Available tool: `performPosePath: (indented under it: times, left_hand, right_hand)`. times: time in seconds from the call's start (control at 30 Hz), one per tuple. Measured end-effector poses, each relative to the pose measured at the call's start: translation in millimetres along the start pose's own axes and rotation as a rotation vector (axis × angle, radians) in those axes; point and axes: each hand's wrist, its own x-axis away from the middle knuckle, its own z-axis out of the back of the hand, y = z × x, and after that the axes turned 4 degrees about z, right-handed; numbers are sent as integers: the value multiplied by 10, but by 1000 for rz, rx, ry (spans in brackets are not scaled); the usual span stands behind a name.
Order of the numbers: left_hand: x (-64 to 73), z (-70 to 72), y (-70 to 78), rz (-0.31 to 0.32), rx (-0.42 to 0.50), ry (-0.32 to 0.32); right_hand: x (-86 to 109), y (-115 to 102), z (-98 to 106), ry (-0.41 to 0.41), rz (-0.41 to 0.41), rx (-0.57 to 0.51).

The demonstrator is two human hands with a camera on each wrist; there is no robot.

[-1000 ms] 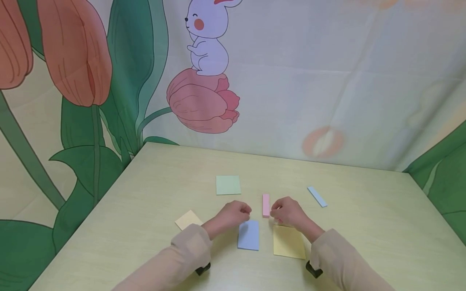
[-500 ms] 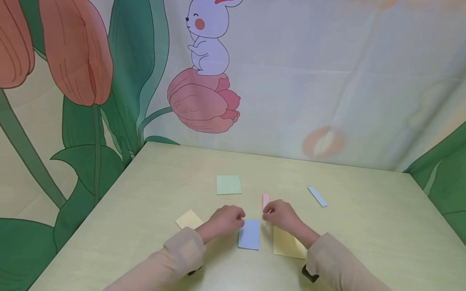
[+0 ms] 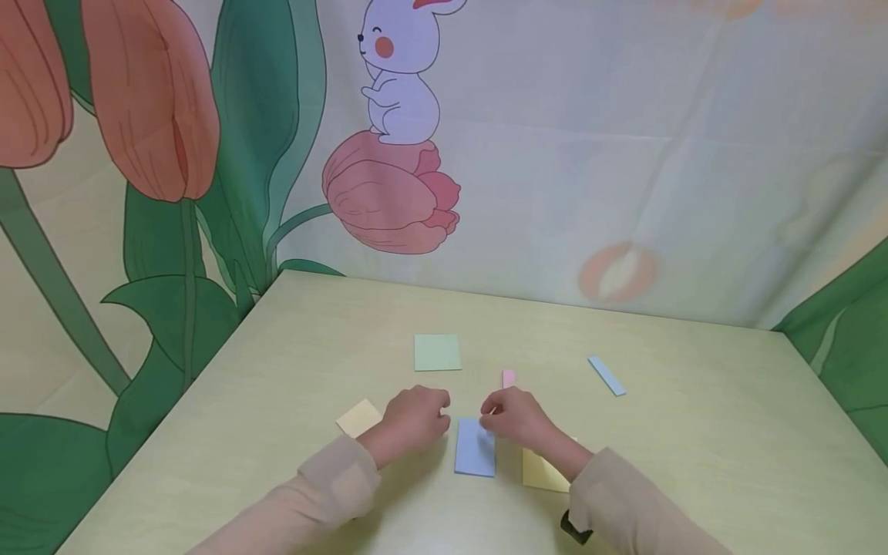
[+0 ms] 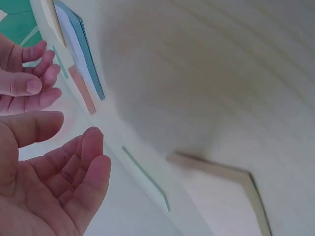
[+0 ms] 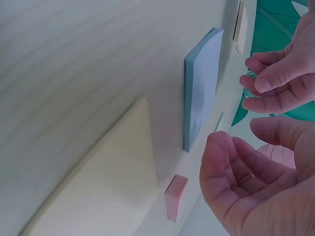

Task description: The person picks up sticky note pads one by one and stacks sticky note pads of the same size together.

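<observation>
My left hand (image 3: pixel 414 417) hovers between a small cream sticky note pad (image 3: pixel 359 418) and a blue sticky note pad (image 3: pixel 475 449). In the left wrist view its fingers are loosely bent, with thumb and fingertips apart and nothing between them. Over the far right corner of the blue pad is my right hand (image 3: pixel 515 417), partly covering a narrow pink pad (image 3: pixel 509 378). The right wrist view shows its fingers (image 5: pixel 216 147) loosely curled, holding nothing. A yellow sticky note pad (image 3: pixel 541 472) lies under the right forearm, partly hidden.
Farther back on the pale table (image 3: pixel 333 324) lies a green sticky note pad (image 3: pixel 437 352). A narrow light-blue pad (image 3: pixel 607 375) rests to the right. A curtain (image 3: pixel 541 154) printed with tulips and a rabbit hangs behind the table's far edge.
Both hands have shifted left above the table. The right hand moved from beside the pink pad to the blue pad's far corner. The pads have not moved.
</observation>
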Motion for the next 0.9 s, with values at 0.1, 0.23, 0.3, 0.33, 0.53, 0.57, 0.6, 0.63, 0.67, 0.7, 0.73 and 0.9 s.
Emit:
performPosePath:
  times: [0.1, 0.23, 0.3, 0.33, 0.53, 0.57, 0.6, 0.63, 0.67, 0.7, 0.73, 0.9]
  left_hand:
    - [11, 48, -49, 27, -9, 14]
    - [23, 94, -137, 60, -16, 36]
    - [29, 101, -186, 78, -18, 45]
    - [31, 101, -213, 89, -16, 49]
    - [32, 118, -363, 161, -14, 45]
    - [28, 126, -386, 171, -19, 44]
    - [23, 133, -412, 182, -20, 43]
    - [20, 141, -438, 193, -22, 41]
    - [16, 150, -462, 206, -24, 36]
    - [14, 157, -488, 220, -26, 32]
    - [12, 165, -514, 232, -28, 26]
    - [22, 202, -632, 290, -27, -8]
  right_hand:
    - [-2, -29, -39, -31, 10, -32]
    - [-10, -55, -95, -76, 19, -101]
    - [-15, -67, -125, -97, 35, -133]
    - [-17, -76, -139, -105, 45, -149]
    - [-18, -129, -229, -148, 96, -202]
    - [-17, -139, -241, -156, 95, -212]
    - [-16, -147, -253, -164, 94, -222]
    - [-14, -156, -262, -173, 91, -232]
    - [-13, -162, -272, -182, 90, -237]
    - [-8, -173, -278, -191, 90, -245]
    - [-4, -182, -283, -200, 90, -252]
    - [16, -226, -300, -233, 94, -290]
